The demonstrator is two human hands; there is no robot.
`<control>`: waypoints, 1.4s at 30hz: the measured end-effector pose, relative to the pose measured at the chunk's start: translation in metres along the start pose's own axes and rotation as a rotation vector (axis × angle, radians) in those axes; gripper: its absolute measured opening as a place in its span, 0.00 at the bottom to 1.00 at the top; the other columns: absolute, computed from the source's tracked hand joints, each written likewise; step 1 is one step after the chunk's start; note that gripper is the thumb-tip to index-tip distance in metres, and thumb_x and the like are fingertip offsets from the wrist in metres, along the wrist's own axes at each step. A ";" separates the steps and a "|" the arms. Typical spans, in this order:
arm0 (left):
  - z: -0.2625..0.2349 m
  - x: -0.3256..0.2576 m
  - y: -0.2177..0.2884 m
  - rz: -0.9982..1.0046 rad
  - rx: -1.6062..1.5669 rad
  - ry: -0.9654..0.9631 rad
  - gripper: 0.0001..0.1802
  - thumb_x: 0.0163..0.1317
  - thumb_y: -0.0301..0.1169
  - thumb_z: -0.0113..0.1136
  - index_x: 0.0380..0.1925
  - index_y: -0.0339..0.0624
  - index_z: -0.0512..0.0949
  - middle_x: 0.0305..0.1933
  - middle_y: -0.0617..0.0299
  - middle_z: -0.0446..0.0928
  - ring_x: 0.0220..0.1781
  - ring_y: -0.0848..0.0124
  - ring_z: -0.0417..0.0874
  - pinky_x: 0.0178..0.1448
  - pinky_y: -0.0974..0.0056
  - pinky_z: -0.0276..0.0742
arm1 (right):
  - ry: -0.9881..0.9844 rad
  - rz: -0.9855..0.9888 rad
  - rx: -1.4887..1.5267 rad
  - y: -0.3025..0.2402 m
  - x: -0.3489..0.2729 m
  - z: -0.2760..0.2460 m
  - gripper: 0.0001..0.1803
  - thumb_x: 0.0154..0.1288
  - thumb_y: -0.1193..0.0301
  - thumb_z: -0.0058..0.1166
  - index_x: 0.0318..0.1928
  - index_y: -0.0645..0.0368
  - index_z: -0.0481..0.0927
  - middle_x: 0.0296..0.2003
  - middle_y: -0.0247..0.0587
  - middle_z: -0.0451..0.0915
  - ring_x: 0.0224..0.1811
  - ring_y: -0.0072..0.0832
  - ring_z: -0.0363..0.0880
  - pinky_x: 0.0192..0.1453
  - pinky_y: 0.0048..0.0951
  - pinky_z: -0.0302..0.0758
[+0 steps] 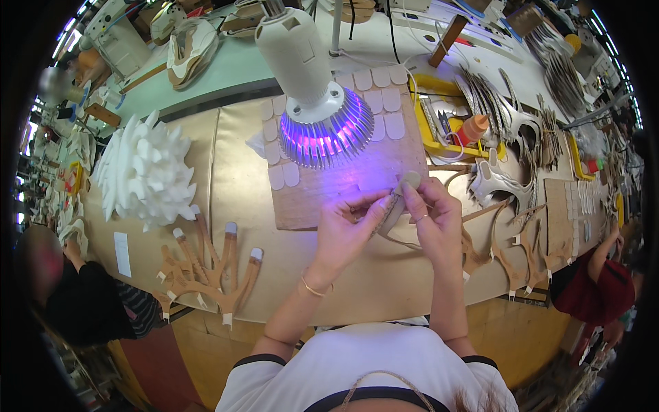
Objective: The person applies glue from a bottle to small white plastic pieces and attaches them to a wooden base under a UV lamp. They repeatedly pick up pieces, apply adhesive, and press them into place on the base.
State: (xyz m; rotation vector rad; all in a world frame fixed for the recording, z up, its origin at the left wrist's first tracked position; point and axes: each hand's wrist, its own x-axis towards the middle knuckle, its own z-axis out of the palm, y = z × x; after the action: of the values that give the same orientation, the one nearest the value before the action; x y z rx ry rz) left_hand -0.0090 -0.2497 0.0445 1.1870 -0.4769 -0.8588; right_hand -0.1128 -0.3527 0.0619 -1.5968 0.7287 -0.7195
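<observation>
Between my two hands is a grey-beige shoe strap piece with a rounded end. My left hand (349, 230) pinches the strap (392, 218) from the left, thumb on top. My right hand (436, 218) is closed at its rounded end (410, 180), with the thumb pressed on it. Part of the strap hangs in a loop below the fingers. Just beyond, a purple-lit lamp (326, 130) with a finned head shines down on a brown cardboard sheet (298, 209). Rows of pale rounded tabs (392, 127) lie on that sheet.
To the left stand spiky white foam pieces (147, 172) and brown strap uppers (223, 295) with white tips. A yellow tray (439, 147) with an orange-capped bottle (472, 130) sits at back right. More strap uppers (508, 257) lie right. Other people work at both sides.
</observation>
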 end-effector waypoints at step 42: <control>0.003 0.003 0.015 0.103 0.477 -0.113 0.10 0.58 0.24 0.58 0.37 0.28 0.81 0.30 0.49 0.77 0.37 0.72 0.77 0.35 0.68 0.79 | 0.017 0.128 0.271 0.006 -0.011 0.001 0.11 0.64 0.72 0.58 0.42 0.69 0.79 0.24 0.31 0.77 0.22 0.13 0.70 0.24 0.16 0.70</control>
State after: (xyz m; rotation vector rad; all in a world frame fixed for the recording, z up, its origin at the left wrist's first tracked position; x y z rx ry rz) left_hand -0.0045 -0.2519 0.0590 1.5372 -0.8607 -0.7457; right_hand -0.1191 -0.3442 0.0551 -1.2881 0.7068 -0.7067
